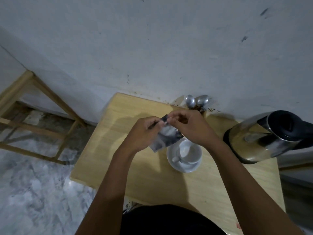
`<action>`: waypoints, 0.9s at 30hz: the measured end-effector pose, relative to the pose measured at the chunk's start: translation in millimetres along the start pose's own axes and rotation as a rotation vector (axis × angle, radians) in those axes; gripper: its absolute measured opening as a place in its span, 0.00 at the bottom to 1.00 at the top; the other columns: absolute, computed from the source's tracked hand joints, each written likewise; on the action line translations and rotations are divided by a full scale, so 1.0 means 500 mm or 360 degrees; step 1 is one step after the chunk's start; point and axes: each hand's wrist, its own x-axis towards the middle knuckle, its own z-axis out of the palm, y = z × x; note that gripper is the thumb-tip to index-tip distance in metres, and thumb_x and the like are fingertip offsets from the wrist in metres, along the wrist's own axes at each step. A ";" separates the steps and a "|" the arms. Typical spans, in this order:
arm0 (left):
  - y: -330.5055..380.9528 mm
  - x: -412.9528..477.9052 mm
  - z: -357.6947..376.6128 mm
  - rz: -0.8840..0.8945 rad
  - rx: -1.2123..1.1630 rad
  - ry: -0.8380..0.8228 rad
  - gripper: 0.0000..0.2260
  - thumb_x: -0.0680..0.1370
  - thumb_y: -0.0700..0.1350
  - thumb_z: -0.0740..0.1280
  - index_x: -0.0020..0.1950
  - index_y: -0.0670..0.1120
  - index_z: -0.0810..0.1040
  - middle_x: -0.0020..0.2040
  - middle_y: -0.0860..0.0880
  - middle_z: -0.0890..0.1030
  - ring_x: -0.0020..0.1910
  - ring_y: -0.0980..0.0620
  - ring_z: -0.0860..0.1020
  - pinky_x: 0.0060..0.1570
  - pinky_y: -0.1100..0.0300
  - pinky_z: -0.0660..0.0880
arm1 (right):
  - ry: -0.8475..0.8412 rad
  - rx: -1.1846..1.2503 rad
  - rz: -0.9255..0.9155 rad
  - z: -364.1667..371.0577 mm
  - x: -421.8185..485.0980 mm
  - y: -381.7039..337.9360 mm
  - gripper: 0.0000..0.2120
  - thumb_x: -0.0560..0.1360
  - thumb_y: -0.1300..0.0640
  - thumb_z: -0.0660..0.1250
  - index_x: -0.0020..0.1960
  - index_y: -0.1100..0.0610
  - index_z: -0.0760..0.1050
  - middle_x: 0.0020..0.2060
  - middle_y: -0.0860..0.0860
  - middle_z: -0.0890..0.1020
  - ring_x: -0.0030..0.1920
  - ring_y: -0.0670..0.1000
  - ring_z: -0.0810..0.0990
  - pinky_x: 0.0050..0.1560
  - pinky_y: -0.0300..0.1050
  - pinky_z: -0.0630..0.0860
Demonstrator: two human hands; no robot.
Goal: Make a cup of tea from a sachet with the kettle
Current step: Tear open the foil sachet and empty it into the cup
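Note:
A dark and silvery tea sachet (166, 137) hangs above the wooden table (138, 167), held at its top edge by both hands. My left hand (144, 133) pinches the left part of the top edge, my right hand (191, 126) pinches the right part. Just below the sachet stands a white cup (189, 152) on a white saucer (184, 167), its handle toward the front left. A steel kettle (264, 138) with a black lid and handle stands at the table's right side.
Two metal spoons (197, 100) stick up from a holder at the table's far edge, against the grey wall. A wooden frame stool (39, 119) stands on the marbled floor to the left. The table's left edge drops to the floor.

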 end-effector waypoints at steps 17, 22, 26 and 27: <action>0.074 -0.040 0.020 0.0292 0.0270 0.0063 0.09 0.80 0.46 0.60 0.46 0.51 0.80 0.42 0.45 0.82 0.43 0.44 0.78 0.43 0.49 0.75 | -0.0253 -0.0861 -0.0298 -0.082 -0.013 -0.088 0.02 0.74 0.51 0.72 0.44 0.47 0.83 0.33 0.38 0.80 0.36 0.37 0.78 0.35 0.34 0.71; 0.082 -0.047 0.019 0.0352 0.0299 0.0047 0.09 0.79 0.44 0.61 0.41 0.49 0.78 0.33 0.47 0.77 0.33 0.53 0.72 0.35 0.56 0.69 | -0.0331 -0.1076 -0.0402 -0.087 -0.014 -0.099 0.04 0.75 0.47 0.70 0.45 0.45 0.82 0.35 0.41 0.80 0.35 0.39 0.76 0.34 0.39 0.68; 0.092 -0.050 0.017 0.0320 0.0126 0.0064 0.10 0.79 0.40 0.62 0.39 0.45 0.79 0.29 0.51 0.71 0.29 0.58 0.66 0.30 0.66 0.63 | -0.0308 -0.1045 -0.0502 -0.082 -0.017 -0.095 0.04 0.76 0.50 0.69 0.44 0.47 0.82 0.35 0.45 0.82 0.36 0.44 0.78 0.36 0.45 0.73; 0.094 -0.050 0.017 0.0298 0.0071 0.0079 0.10 0.79 0.40 0.62 0.40 0.43 0.79 0.29 0.50 0.72 0.29 0.58 0.67 0.30 0.67 0.63 | -0.0289 -0.1021 -0.0532 -0.080 -0.018 -0.093 0.04 0.76 0.52 0.69 0.44 0.49 0.82 0.35 0.46 0.82 0.36 0.44 0.77 0.36 0.45 0.73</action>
